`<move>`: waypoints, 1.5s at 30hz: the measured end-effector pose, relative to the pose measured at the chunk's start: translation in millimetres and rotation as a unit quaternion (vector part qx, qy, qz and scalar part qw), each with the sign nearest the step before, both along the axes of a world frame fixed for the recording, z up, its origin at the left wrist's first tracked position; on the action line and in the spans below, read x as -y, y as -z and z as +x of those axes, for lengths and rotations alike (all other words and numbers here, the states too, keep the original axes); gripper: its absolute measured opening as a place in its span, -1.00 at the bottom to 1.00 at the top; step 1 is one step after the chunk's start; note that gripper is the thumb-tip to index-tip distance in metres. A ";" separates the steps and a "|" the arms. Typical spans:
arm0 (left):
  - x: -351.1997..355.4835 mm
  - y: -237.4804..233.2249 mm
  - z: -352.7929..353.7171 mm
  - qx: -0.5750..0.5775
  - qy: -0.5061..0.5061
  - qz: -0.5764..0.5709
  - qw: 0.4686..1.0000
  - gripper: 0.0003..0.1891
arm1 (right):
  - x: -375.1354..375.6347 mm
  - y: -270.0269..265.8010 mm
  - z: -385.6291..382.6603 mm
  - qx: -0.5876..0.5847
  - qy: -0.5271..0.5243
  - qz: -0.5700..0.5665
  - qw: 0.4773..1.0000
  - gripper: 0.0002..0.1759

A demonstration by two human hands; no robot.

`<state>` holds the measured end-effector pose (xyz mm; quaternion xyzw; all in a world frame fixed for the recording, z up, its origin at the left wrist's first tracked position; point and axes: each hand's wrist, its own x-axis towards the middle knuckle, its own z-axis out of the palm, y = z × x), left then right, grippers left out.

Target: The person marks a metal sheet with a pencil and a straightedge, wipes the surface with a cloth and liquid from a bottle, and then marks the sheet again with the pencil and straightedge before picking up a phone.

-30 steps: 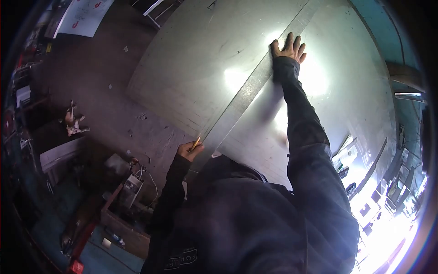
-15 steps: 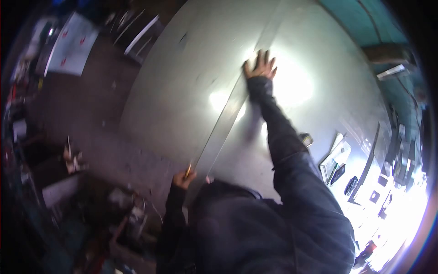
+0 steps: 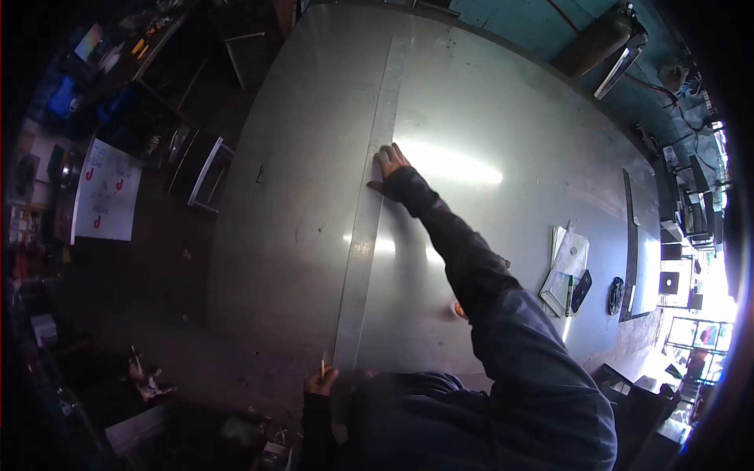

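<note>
While the right hand (image 3: 390,162) lies flat, fingers released and pressed down on a long metal straightedge (image 3: 369,228), the left hand (image 3: 320,383) is clenched round a pencil (image 3: 323,367) at the strip's near end, tip up against its edge. The straightedge lies lengthwise across a big steel sheet (image 3: 503,118), from the near edge by the person's body to well up toward the far side, and the right arm reaches out along it about halfway. By the look of it, the step in hand is ruling a line on the sheet along the strip, and the stroke seems to be at its very start or end, since the pencil sits at the near edge. A further stroke would call for the right hand to keep the strip pinned so it cannot pivot, and for the pencil to ride tight against the edge. Off to the right, well apart from the hands, a small stack of papers (image 3: 567,267) and a dark round object (image 3: 615,296) rest on the sheet beside a second strip (image 3: 631,235). Compared with a second ago, both hands hold the same places, pencil at the near end and palm on the strip, but the head has lifted and turned: the straightedge, then slanting across the view, now runs nearly upright, and far more of the sheet shows.
</note>
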<state>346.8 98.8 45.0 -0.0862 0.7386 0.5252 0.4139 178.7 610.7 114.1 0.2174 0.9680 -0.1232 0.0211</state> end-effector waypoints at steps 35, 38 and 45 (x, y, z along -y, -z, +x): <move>-70.3 -131.5 -29.8 -0.257 0.038 -0.023 0.965 -0.80 | 11.4 -5.6 -23.8 0.202 -0.030 0.032 0.978 0.50; -74.5 -115.1 -25.7 -0.334 0.048 -0.090 0.937 -0.82 | 11.5 -4.3 -23.5 0.201 -0.030 0.028 0.979 0.51; -67.7 -104.4 -21.2 -0.437 0.100 -0.099 0.888 -0.86 | 9.7 3.3 -18.0 0.183 -0.040 0.023 0.982 0.56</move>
